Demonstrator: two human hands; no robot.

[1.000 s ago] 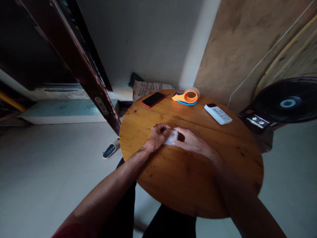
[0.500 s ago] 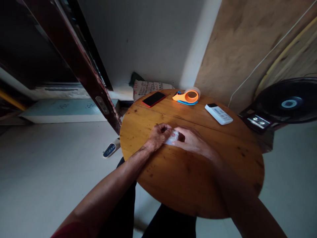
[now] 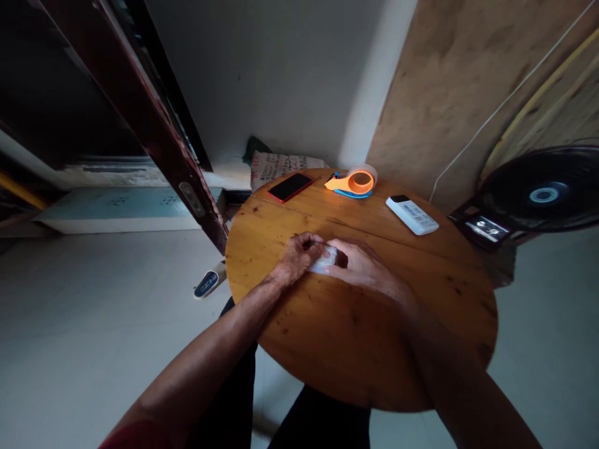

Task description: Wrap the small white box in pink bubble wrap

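Note:
A small whitish, partly see-through packet (image 3: 324,262) lies between my hands on the round wooden table (image 3: 355,337). My left hand (image 3: 299,254) grips its left side, fingers curled in and thumb pressed on top. From the right, my right hand (image 3: 359,263) holds the other end between thumb and fingers. My fingers cover part of the packet, so what is inside cannot be made out. Beyond my hands lie an orange tape dispenser (image 3: 344,183) with a roll of clear tape and a phone with a red edge (image 3: 290,187).
A white handheld device (image 3: 412,215) with a dark end rests on the table's right side. Past it stands a black fan (image 3: 547,193). A door edge (image 3: 187,187) rises at the left, with a slipper (image 3: 209,280) on the floor below. Behind the table is a printed sack (image 3: 281,165).
Both hands keep nearly the same hold on the packet. The whole view has shifted very slightly; nothing else has visibly moved.

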